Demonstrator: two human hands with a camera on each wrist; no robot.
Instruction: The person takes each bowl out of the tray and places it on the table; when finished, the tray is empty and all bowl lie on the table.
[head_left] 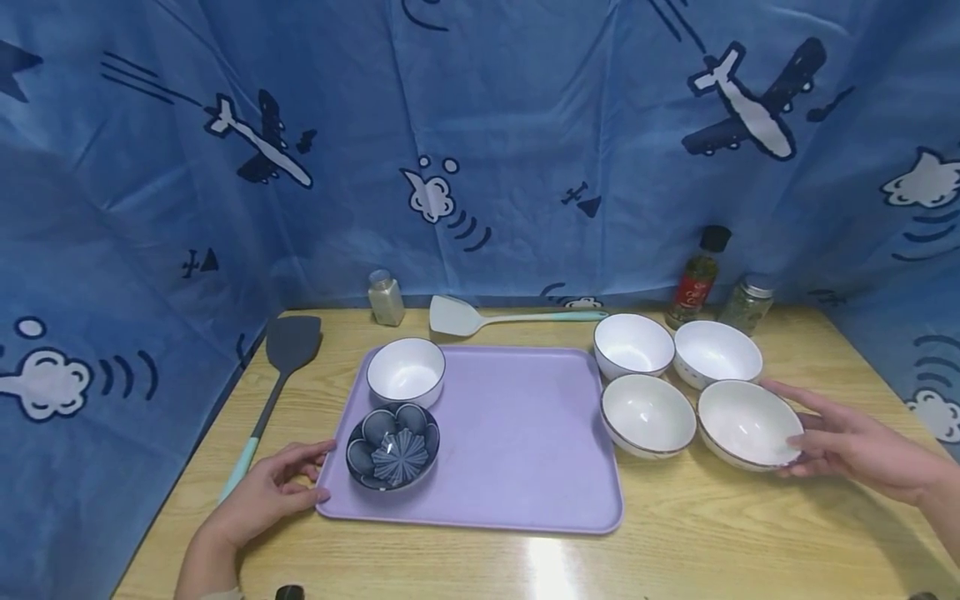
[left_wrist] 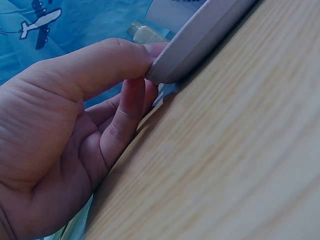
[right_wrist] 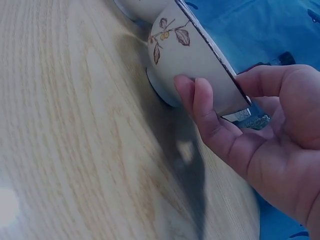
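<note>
We see a cream bowl [head_left: 746,425], nearest right in a cluster of 4, pinched at its rim by the R hand [head_left: 843,442]: thumb over the lip, fingers on the outer wall. The hold prob. suits a thin lip, w/ little of the hand inside; we can't tell if the foot is off the table [head_left: 675,533]. Just to its L sits a second cream bowl [head_left: 648,417], nr the R edge of a lilac tray [head_left: 525,433]; behind are a white bowl [head_left: 633,346] & a floral-sided bowl [head_left: 718,360].

At the tray's L edge, the L hand [head_left: 262,492] grips the rim btwn thumb & fingers, prob. to steady it. On the tray, at L, we find a dark-blue petal bowl [head_left: 393,447] in front of a deep white bowl [head_left: 406,372], leaving the middle & R bare.

Farther out, a black spatula [head_left: 292,342] lies L & a white spatula [head_left: 453,317] behind, prob. set out of the tray's way. A shaker [head_left: 386,298], red-label bottle [head_left: 696,279] & lidded jar [head_left: 747,304] stand at the back, nr a blue airplane-print curtain [head_left: 510,150].
</note>
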